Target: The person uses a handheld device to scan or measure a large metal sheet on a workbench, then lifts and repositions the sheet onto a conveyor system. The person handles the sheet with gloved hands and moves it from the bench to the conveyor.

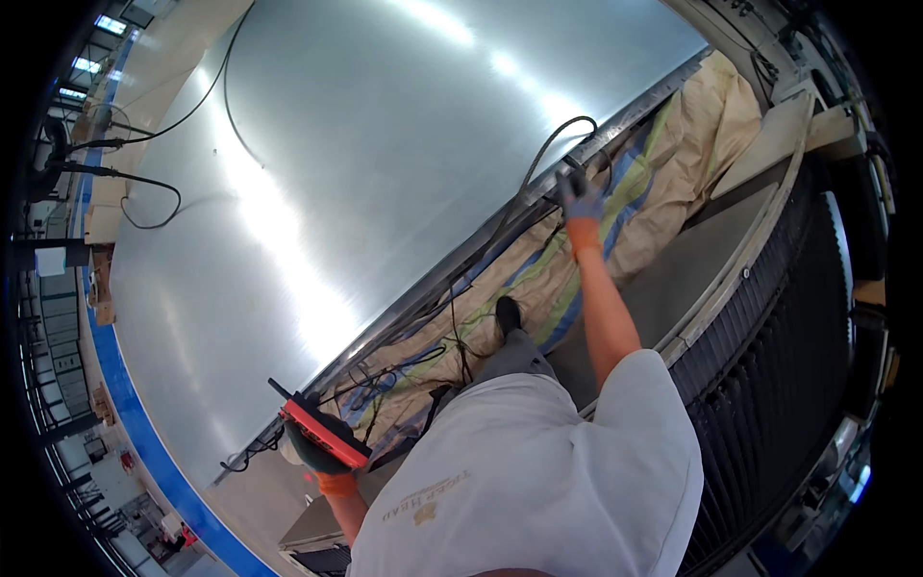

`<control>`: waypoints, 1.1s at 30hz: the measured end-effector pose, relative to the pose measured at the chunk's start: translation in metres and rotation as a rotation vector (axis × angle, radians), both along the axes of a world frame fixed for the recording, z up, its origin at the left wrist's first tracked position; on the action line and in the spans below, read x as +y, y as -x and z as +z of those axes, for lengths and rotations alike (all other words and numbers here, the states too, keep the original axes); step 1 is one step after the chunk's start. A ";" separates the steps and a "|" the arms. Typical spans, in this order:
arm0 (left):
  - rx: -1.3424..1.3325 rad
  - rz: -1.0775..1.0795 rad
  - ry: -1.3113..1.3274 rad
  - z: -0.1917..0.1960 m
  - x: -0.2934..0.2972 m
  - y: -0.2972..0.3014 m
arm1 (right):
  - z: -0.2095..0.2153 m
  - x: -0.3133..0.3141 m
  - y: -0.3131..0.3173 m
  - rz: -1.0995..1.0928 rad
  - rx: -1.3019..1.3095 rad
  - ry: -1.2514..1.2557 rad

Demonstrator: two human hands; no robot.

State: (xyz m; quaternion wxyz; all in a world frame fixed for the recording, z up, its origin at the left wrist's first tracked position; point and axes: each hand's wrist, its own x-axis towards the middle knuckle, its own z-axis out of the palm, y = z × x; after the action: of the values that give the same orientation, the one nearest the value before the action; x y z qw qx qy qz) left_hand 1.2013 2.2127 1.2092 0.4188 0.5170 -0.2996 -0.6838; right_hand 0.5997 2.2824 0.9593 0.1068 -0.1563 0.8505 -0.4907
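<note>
Decent light overall, hard white glare streaks down the metal sheet (385,144), bright panels (87,65) glowing upper left, pleated black cover (735,452) sunk in shadow lower right, fisheye bowing the blue stripe (144,423), black vignette in corners, rim detail soft.

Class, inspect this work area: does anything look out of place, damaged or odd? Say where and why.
Yes: loose black cables lie tangled on the crumpled striped sheeting beside the smooth metal panel, near the person's shoe. They look untidy against the panel's straight edge. No spill is evident.
</note>
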 end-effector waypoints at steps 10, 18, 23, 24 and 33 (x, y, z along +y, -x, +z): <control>-0.018 0.023 0.010 -0.007 0.011 -0.006 | 0.153 -0.058 0.136 0.578 0.239 -0.721; 0.135 0.020 -0.097 -0.010 0.017 0.053 | 0.071 0.036 0.107 0.374 0.372 -0.368; 0.048 -0.081 -0.105 -0.025 0.017 0.085 | 0.022 0.058 0.125 0.195 0.348 -0.668; 0.049 -0.077 -0.126 -0.025 0.018 0.089 | 0.017 0.057 0.134 0.226 0.314 -0.704; -0.023 -0.134 -0.177 -0.027 0.001 0.103 | -0.033 0.045 0.136 0.152 0.167 -0.819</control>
State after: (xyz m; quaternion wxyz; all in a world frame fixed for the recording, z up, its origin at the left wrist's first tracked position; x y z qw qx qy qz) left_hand 1.0981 2.2132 1.1818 0.3213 0.5384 -0.2765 -0.7283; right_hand 0.4638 2.3272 0.9264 0.1264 -0.2024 0.9671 -0.0886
